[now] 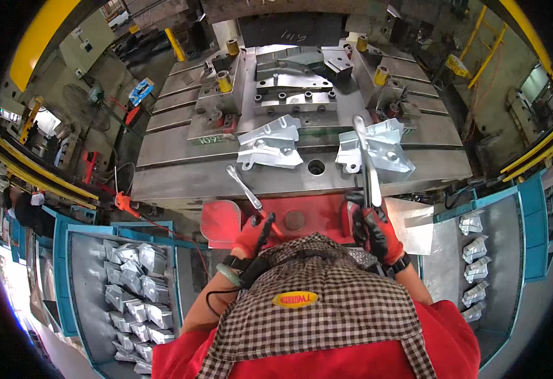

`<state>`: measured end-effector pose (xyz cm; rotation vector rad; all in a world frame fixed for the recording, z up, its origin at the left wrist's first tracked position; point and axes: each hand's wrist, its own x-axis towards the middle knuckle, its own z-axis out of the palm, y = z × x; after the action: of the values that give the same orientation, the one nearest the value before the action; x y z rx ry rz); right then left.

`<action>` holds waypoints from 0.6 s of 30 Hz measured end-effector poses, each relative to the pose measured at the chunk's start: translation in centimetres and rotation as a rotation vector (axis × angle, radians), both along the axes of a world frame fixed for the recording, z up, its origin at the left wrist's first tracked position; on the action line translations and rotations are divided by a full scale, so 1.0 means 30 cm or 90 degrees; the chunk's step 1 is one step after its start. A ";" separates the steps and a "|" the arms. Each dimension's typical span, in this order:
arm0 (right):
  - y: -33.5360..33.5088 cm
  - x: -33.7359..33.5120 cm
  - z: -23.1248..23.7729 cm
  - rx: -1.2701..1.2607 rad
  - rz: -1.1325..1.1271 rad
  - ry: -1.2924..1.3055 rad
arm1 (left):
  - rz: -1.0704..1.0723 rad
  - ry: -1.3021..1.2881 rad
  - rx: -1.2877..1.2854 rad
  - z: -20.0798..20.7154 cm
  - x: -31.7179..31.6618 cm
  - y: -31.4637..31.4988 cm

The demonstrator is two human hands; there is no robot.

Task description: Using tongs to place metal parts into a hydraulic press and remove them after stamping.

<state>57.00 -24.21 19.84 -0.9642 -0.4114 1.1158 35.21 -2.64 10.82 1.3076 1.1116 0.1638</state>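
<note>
My left hand (255, 235), in a red and black glove, is closed around a long metal hand tool (245, 187) with a rounded far end. Left of centre on the press bed lies a stamped sheet-metal part (270, 146), just beyond that tool. My right hand (376, 230), gloved alike, grips a second long metal hand tool (368, 167), thicker near the hand. Its far end overlaps another stamped sheet-metal part (391, 155) at the right; I cannot tell whether it touches. Both parts rest near the front of the bed.
Behind the parts stands a die (295, 101) between steel blocks with yellow posts. A red ledge (317, 211) fronts the press bed (226, 169). Left, a blue-edged bin (84, 284) holds several stamped parts; another bin (437, 278) stands right. A person (30, 205) is at far left.
</note>
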 end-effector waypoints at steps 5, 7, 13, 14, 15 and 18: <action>-0.102 -0.044 -0.053 -0.055 -0.075 -0.026 | 0.022 -0.241 -0.210 -0.164 0.034 0.042; -0.136 -0.019 -0.064 -0.100 -0.046 0.032 | 0.231 -0.530 -0.370 -0.179 0.062 -0.001; -0.127 -0.024 -0.028 -0.166 -0.095 -0.006 | 0.344 -0.627 -0.683 0.060 0.050 0.056; -0.120 -0.024 -0.026 -0.168 -0.102 0.000 | 0.280 -0.668 -0.774 0.048 0.009 0.080; -0.115 -0.025 -0.023 -0.170 -0.108 0.007 | 0.213 -0.706 -0.864 0.036 -0.026 0.104; -0.099 -0.018 -0.032 -0.189 -0.129 -0.014 | 0.153 -0.701 -0.614 0.197 -0.047 0.092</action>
<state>56.46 -27.18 18.88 -1.2510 -0.1622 0.9979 33.80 0.12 16.74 0.0986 0.2615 0.4002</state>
